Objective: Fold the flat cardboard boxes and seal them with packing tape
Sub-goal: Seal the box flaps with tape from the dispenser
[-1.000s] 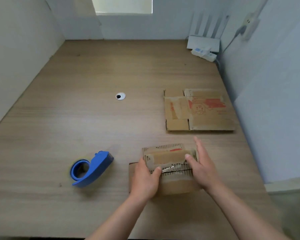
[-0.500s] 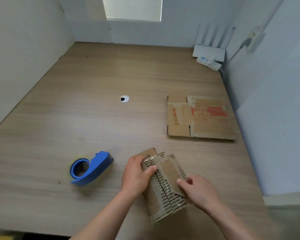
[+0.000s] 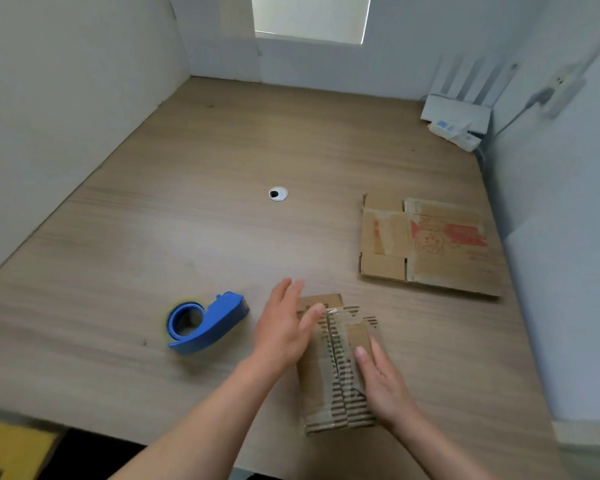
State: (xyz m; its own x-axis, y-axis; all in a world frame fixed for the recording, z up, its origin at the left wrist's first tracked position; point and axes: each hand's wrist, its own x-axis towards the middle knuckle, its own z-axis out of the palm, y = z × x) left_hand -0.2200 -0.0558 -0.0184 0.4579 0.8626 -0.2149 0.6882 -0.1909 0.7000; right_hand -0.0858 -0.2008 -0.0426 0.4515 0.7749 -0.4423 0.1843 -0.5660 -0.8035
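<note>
A person is pressing a small folded box point(image 3: 329, 375) between two flat hands on a wooden desk point(image 3: 187, 237), just to the right of a blue tape dispenser point(image 3: 207, 322). The left hand point(image 3: 281, 329), fingers straight and together, is lying against the box's side nearest the dispenser. The right hand point(image 3: 383, 384), also flat, is resting along the side farthest from it. Neither hand is gripping or pinching anything. A glossy strip, apparently clear tape, is running along the centre seam of the box's top.

The step in hand looks to be closing and smoothing that seam. Doing it well probably means squeezing the two sides inward so the flaps are meeting flush, then rubbing the tape down from the middle toward both ends and over the edges, so that no bubble or lifted corner remains. The dispenser is sitting within easy reach of the left hand, should a second strip be needed.

Counted: one folded box, one flat cardboard box point(image 3: 433, 247) lying well to the right of the dispenser and farther back, one dispenser, one cable grommet point(image 3: 278, 194) beyond it, and one white router point(image 3: 456, 110) far behind and to its right. Whether more flat pieces are lying under the one in view cannot be told.
</note>
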